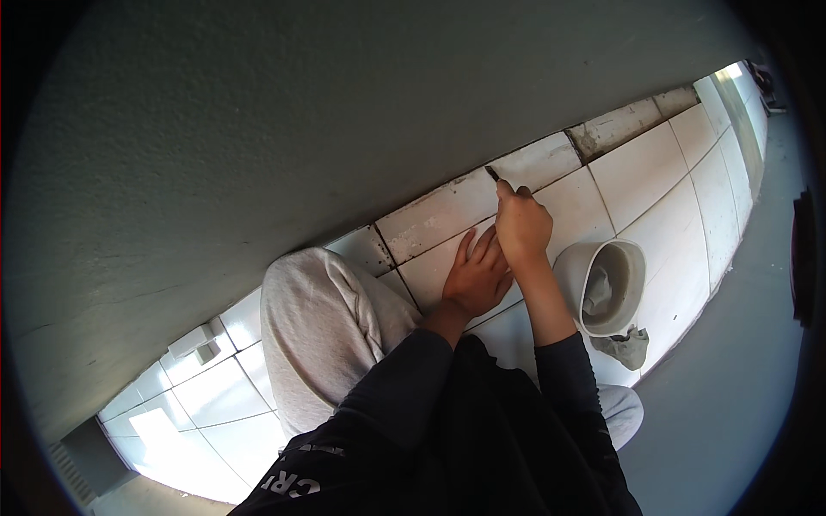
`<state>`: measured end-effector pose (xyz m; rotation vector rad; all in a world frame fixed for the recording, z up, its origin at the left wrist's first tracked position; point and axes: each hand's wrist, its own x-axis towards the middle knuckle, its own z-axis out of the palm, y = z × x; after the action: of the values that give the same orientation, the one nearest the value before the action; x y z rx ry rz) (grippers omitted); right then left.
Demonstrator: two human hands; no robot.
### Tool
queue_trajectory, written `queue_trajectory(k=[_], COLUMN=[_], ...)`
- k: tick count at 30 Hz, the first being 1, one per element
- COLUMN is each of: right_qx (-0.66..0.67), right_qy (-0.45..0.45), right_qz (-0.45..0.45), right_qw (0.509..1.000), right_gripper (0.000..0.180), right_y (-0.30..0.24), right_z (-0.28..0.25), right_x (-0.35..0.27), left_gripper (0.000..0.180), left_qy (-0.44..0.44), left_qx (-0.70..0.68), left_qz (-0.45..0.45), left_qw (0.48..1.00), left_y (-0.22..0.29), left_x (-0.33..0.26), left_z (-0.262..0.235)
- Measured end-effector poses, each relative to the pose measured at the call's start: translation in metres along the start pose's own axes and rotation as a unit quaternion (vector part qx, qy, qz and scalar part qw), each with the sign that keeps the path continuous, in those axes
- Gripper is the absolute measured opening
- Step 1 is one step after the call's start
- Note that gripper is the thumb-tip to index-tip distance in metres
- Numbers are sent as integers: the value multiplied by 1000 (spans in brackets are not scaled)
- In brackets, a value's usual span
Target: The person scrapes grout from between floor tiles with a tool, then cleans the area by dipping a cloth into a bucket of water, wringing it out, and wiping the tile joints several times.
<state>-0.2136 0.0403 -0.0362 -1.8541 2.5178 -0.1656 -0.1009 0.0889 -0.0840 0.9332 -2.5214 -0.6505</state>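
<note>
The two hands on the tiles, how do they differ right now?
The left hand lies flat, fingers spread, on a white floor tile; the right hand is fisted around a thin dark tool. The left sits nearer the body, the right reaches further to the wall. Both are bare, with dark sleeves.

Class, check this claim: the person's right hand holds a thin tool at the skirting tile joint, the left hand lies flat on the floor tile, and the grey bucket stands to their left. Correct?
Not quite. In the head view the grey bucket stands to their right, beside the right hand holding the thin tool. The left hand does lie flat on the floor tile.
</note>
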Motion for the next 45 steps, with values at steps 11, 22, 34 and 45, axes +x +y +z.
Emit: queue_trajectory(k=[11,22,34,45], right_qx=[-4,9,6,-2], right_qy=[-7,-4,-31,1], right_qz=[-51,-13,-49,4], right_qw=[999,1000,998,1000], right_gripper=[17,19,18,16], right_y=[-29,-7,-20,-5], right_z=[3,3,-6,-2], right_x=[-17,-3,-13,-2], left_gripper=[49,47,49,46], left_qy=[-26,-6,-15,-5], left_qx=[-23,0,-21,12], left_qz=[9,0,9,-1], left_qw=[999,1000,1000,1000], left_y=[-4,0,-1,-1], left_x=[-4,-2,-1,0], left_z=[3,1,-1,0])
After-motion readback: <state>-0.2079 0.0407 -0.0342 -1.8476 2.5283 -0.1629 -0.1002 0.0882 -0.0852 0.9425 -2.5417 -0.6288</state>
